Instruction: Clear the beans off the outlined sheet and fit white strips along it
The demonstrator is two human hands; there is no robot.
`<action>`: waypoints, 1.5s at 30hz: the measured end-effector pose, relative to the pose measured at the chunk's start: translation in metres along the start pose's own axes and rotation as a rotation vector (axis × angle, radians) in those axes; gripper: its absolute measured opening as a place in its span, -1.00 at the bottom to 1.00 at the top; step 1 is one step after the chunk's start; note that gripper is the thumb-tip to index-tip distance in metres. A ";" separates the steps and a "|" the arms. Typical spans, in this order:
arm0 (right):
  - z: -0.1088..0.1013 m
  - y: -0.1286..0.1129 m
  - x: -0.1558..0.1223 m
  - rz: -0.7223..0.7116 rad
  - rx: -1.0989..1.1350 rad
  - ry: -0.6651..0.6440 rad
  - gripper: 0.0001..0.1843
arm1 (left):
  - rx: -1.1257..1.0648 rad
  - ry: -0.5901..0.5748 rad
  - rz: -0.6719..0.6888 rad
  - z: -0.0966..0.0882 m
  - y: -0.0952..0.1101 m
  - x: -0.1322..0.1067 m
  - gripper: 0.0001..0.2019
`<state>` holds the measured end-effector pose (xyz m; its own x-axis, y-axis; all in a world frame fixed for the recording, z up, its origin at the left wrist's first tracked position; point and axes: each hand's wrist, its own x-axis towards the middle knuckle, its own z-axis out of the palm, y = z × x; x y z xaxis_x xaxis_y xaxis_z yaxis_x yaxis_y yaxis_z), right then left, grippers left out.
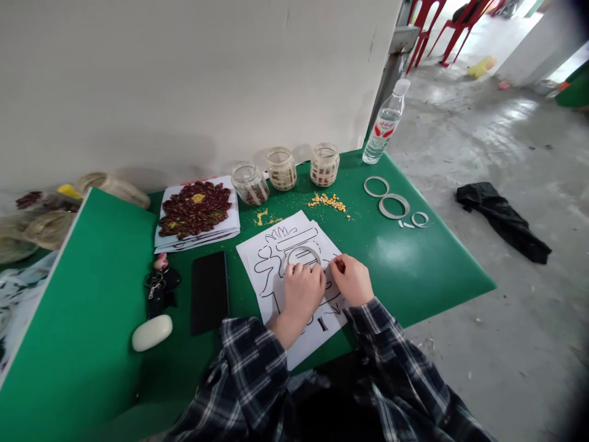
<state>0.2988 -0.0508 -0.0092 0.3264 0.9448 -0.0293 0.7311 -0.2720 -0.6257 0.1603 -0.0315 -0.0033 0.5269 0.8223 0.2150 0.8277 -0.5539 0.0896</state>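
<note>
A white sheet with a black line drawing lies on the green table. On it sits a roll of clear tape. My left hand rests on the near rim of the roll, fingers curled over it. My right hand lies just right of it on the paper, fingers pinched together on something small that I cannot make out, perhaps the tape's end.
Three glass jars stand by the wall, loose corn kernels in front. A finished bean picture lies left, with a black phone, keys and white case. Tape rings and water bottle lie right.
</note>
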 end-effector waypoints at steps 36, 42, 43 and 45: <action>-0.010 0.004 0.006 0.036 0.200 -0.160 -0.89 | -0.012 -0.119 0.034 -0.008 -0.003 0.008 -0.73; -0.013 -0.002 0.014 0.109 0.118 -0.195 -0.89 | -0.016 -0.116 0.040 -0.010 -0.004 0.008 -0.74; -0.013 -0.003 0.017 0.117 0.102 -0.199 -0.88 | -0.020 -0.114 0.042 -0.010 -0.004 0.008 -0.74; -0.014 -0.004 0.020 0.108 0.067 -0.212 -0.88 | -0.024 -0.111 0.049 -0.009 -0.004 0.008 -0.74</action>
<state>0.3108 -0.0330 0.0036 0.2630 0.9299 -0.2573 0.6547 -0.3679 -0.6603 0.1593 -0.0236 0.0070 0.5860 0.8027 0.1111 0.7962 -0.5958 0.1051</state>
